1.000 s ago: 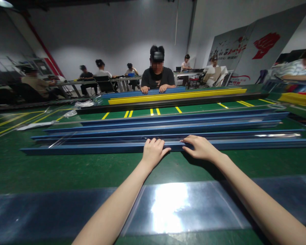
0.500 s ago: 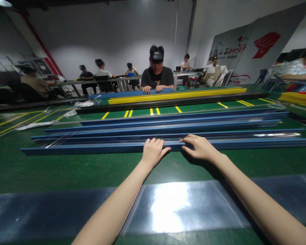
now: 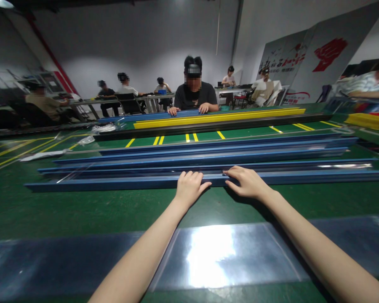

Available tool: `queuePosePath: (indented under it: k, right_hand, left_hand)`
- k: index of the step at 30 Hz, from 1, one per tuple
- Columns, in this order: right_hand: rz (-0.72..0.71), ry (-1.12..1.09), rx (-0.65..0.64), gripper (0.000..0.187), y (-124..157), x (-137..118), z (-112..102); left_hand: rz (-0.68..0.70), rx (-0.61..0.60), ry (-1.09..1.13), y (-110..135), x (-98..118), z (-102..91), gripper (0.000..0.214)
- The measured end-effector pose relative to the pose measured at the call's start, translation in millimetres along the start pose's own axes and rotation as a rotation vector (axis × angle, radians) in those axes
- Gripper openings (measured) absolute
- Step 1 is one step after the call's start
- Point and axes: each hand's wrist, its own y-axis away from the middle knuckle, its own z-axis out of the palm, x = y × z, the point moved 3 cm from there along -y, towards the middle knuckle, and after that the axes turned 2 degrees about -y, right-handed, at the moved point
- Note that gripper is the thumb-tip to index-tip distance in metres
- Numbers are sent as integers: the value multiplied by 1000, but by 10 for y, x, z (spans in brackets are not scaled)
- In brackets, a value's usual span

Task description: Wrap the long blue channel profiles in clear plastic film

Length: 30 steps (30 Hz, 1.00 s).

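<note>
the left hand (image 3: 189,187) is curling its fingers over the top of the nearest blue rail (image 3: 113,183), holding it. just to its right, the right hand (image 3: 246,182) is lying flatter, fingers stretched open along the same rail. the rail is lying across the green surface (image 3: 66,206), with more blue rails (image 3: 208,158) just beyond it. a clear plastic sheet (image 3: 208,256) is lying under the forearms at the near edge. on the far side, a person (image 3: 194,94) is touching another blue rail beside a yellow rail (image 3: 221,118).
</note>
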Motion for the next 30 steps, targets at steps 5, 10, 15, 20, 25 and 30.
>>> queuePosePath:
  k: [5,10,15,20,25,30]
  right_hand:
    - [-40,42,39,34,11,-2,24]
    - [-67,65,83,31,20,-1,46]
    - [-81,74,106,29,27,3,57]
    - [-98,92,142,29,39,8,77]
    - [-118,118,188,30,53,15,108]
    - [-121,136,211,29,60,19,124]
  left_hand:
    - [2,0,1,-2,1,0,35]
    - [-1,-2,-4,-2,1,-3,35]
    - [-2,-6,1,-4,1,2,35]
    - [-3,-11,4,-2,3,3,35]
    - [-2,-15,1,1,8,8,34]
    - [19,17,40,5,-4,20,33]
